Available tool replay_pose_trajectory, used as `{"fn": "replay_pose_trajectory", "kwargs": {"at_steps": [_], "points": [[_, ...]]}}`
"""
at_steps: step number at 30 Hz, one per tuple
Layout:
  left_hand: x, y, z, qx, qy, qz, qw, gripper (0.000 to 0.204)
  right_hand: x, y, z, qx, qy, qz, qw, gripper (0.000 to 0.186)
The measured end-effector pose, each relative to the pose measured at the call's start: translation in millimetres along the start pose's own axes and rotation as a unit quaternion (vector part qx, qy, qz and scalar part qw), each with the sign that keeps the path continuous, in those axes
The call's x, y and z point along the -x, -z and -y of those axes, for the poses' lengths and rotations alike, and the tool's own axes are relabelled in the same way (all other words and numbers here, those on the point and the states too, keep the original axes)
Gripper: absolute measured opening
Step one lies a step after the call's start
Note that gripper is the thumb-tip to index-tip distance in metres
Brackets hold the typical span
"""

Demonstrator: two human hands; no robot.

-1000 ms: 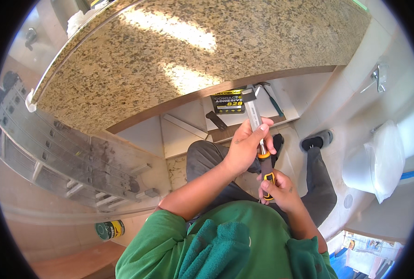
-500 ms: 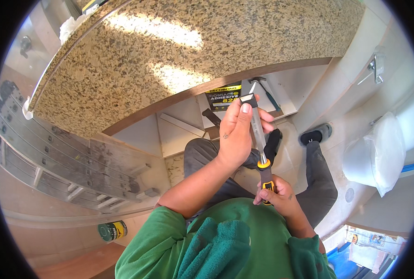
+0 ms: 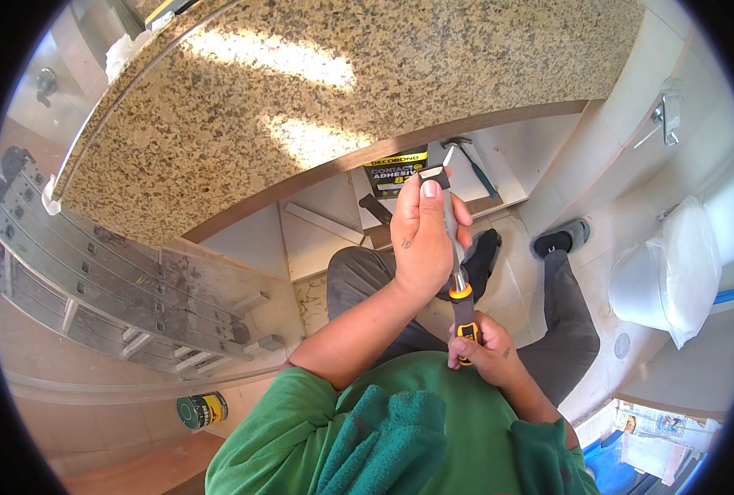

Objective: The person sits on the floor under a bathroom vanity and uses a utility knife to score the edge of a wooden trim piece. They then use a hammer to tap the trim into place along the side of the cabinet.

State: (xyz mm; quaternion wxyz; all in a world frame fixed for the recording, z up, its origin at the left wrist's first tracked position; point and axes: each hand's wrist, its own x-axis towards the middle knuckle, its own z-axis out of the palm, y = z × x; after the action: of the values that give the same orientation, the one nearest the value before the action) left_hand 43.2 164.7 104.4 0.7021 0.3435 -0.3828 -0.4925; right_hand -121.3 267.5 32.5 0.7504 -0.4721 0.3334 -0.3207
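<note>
A chisel [image 3: 463,307] with a grey and yellow handle slants upward in front of my body. My left hand [image 3: 421,239] is closed around its metal blade, thumb lying along the top. At the blade's far end, by my thumb tip, sits a small black piece [image 3: 435,175] with a pale bevelled face; whether it is part of the chisel I cannot tell. The lower end of the handle rests in my closed right hand [image 3: 490,353], near my green shirt. Much of the blade is hidden behind the left fingers.
Ahead curves a granite countertop [image 3: 243,124]. On the cabinet floor below it are a black and yellow adhesive can [image 3: 393,175] and a hammer [image 3: 484,177]. A metal ladder [image 3: 111,280] is at left, a green can [image 3: 200,410] lower left, and a plastic-covered toilet [image 3: 664,276] at right.
My left fingers have closed more tightly round the blade, hiding more of it. The chisel and both hands have shifted slightly left.
</note>
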Motion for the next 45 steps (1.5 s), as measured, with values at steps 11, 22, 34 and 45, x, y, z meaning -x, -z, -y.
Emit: {"fn": "replay_pose_trajectory", "kwargs": {"at_steps": [11, 22, 34, 45], "points": [[0, 3, -1, -0.001, 0.008, -0.007, 1.000, 0.036, -1, 0, 0, 0.011, -0.006, 0.000, 1.000, 0.029], [-10, 13, 1, -0.002, 0.039, -0.015, 0.999, 0.028, 2, 6, -4, -0.001, 0.000, -0.019, 1.000, 0.021], [-5, 5, 22, -0.046, 0.055, 0.008, 0.997, 0.029, 6, 4, -18, -0.011, 0.011, -0.055, 0.998, 0.026], [-2, 6, 26, -0.067, 0.059, 0.013, 0.996, 0.031, 7, 6, -16, -0.007, 0.003, -0.060, 0.998, 0.031]]}}
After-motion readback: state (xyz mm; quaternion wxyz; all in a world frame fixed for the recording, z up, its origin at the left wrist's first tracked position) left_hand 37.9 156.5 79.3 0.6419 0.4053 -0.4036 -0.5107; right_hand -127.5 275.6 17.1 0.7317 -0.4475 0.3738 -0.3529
